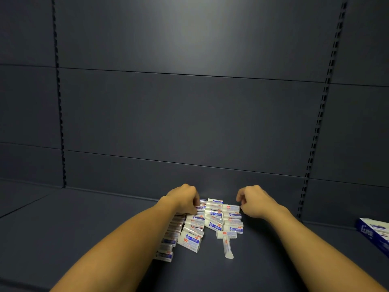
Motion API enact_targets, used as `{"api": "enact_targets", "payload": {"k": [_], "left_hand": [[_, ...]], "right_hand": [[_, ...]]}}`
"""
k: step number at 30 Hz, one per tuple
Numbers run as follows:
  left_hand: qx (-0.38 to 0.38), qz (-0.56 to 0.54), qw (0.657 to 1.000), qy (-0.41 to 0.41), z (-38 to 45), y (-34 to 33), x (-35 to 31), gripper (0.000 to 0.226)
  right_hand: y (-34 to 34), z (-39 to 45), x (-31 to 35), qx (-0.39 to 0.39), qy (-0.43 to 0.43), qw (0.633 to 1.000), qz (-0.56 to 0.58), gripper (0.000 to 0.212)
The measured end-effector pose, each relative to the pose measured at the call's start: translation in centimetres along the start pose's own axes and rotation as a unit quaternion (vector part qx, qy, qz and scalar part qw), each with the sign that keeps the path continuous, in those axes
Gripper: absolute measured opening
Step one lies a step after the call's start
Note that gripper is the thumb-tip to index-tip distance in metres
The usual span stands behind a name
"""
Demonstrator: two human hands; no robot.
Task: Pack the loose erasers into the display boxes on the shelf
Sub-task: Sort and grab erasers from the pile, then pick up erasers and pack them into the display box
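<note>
The step in hand is judged to be gathering: the loose erasers (212, 220) lie in a heap on the shelf (84, 228), near its middle and just in front of the back panel (189, 114), and none is yet in a box. The left hand (185, 199) rests on the heap's far left end, fingers curled down onto the top erasers; whether it already pinches one cannot be told. The right hand (252, 202) hovers at the heap's far right end, fingers loosely curled and holding nothing. One eraser (227, 248) lies apart, just in front of the heap (pointing toward the shelf's front edge). A display box (376, 234) sits well apart at the shelf's right edge, partly out of view.

The next move calls for a firm hold on a few erasers, then a carry across to the box; sleeves should be aligned before insertion.
</note>
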State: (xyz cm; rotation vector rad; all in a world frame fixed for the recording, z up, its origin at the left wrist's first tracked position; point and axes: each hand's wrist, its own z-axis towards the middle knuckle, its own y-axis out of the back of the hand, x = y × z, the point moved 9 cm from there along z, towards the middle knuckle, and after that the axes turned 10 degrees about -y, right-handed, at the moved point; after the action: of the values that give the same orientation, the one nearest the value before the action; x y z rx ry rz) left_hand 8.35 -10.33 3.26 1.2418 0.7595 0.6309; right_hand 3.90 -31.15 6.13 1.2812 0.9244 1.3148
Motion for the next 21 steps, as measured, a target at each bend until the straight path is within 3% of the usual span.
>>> {"api": "enact_targets", "payload": {"k": [8,14,21], "left_hand": [[-0.056,0.074,0.996,-0.002,-1.4,3.6,-0.7,0.025],[-0.034,0.129,0.991,-0.002,-3.0,5.5,-0.6,0.024],[-0.023,0.103,0.994,0.019,-4.1,5.6,0.8,0.027]], "right_hand": [[-0.3,0.2,2.1,0.009,0.028,1.0,0.004,0.028],[-1.5,-0.3,3.3,0.027,0.036,0.998,-0.049,0.02],[-2.3,-0.3,2.2,0.083,0.029,0.994,-0.067,0.013]]}}
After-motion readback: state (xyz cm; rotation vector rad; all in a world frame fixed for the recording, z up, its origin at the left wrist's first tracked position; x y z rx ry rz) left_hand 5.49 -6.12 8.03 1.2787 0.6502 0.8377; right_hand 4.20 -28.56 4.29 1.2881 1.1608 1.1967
